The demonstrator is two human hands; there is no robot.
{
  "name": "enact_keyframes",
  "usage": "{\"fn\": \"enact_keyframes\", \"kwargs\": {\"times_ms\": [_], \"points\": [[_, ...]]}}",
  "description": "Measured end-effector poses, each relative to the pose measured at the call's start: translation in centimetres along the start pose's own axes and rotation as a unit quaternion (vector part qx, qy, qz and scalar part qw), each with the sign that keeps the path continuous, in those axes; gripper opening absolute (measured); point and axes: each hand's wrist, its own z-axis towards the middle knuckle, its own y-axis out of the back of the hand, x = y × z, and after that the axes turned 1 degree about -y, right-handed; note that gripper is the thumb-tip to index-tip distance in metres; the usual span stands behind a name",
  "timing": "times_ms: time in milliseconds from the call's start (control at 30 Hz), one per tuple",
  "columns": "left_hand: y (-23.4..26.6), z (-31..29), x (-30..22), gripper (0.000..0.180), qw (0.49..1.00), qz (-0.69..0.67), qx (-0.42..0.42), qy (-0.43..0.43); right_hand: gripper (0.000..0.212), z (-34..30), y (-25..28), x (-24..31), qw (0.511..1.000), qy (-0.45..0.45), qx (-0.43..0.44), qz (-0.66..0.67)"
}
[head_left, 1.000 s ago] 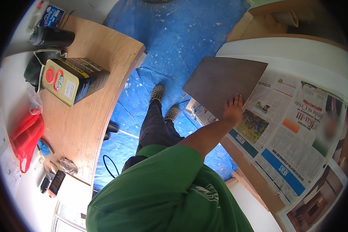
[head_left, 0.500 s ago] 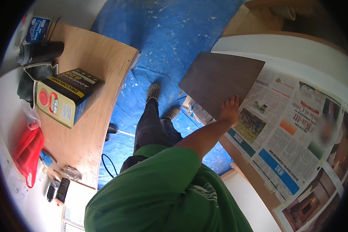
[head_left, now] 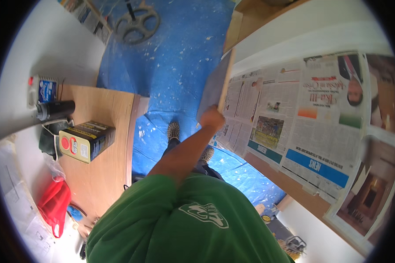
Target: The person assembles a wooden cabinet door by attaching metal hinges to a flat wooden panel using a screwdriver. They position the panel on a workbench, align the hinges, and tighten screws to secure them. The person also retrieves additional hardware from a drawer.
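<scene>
My left hand (head_left: pixel 212 117) reaches forward across my body, closed around the near end of a thin board (head_left: pixel 217 83). The board is stood up on edge, steeply tilted, with its dark face turned left and a pale wood edge on the right. It is at the left border of a newspaper-covered table (head_left: pixel 267 160); whether its lower edge rests on anything is hard to tell. My fingertips are partly hidden by the board. My right hand does not show.
On the left, a wooden bench (head_left: pixel 105 175) bears a rectangular metal can (head_left: pixel 87 139), a black tumbler (head_left: pixel 59 109) and a red bag (head_left: pixel 55 204). Blue sheeting (head_left: pixel 184 52) covers the floor, with a round spoked metal base (head_left: pixel 137 26) at the far end. Tools (head_left: pixel 289 241) lie lower right.
The board, flat on the newspaper before with my left hand resting on it, is now raised on edge and farther left. My left hand has closed on its near end. The view has shifted.
</scene>
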Motion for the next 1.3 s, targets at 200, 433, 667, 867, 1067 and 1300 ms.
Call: {"fn": "enact_keyframes", "kwargs": {"times_ms": [200, 433, 667, 867, 1067, 1300], "points": [[3.2, 2.3, 4.5, 0.040, 0.999, 0.017, -0.027, -0.018, 0.033, 4.9, 1.8, -3.8, 0.999, 0.047, 0.005, 0.019], [4.2, -1.9, 0.8, 0.039, 0.994, 0.063, -0.084, -0.026, 0.034, 14.4, 8.9, -11.5, 0.992, 0.107, 0.031, -0.059], [6.8, -20.6, -2.1, 0.038, 0.986, 0.054, -0.158, 0.019, 0.036, 22.8, 17.6, -15.7, 0.959, 0.169, 0.057, -0.222], [8.2, -39.1, -0.2, 0.034, 0.968, -0.073, -0.215, 0.103, 0.037, 29.2, 17.1, -15.7, 0.868, 0.281, 0.063, -0.405], [8.1, -56.6, 2.6, 0.023, 0.924, -0.206, -0.265, 0.184, 0.035, 27.7, 10.6, -9.5, 0.790, 0.382, 0.026, -0.479], [4.8, -80.4, 2.8, 0.032, 0.840, -0.247, -0.414, 0.249, 0.024, 16.6, -1.4, -3.3, 0.901, 0.168, 0.353, -0.188]]}}
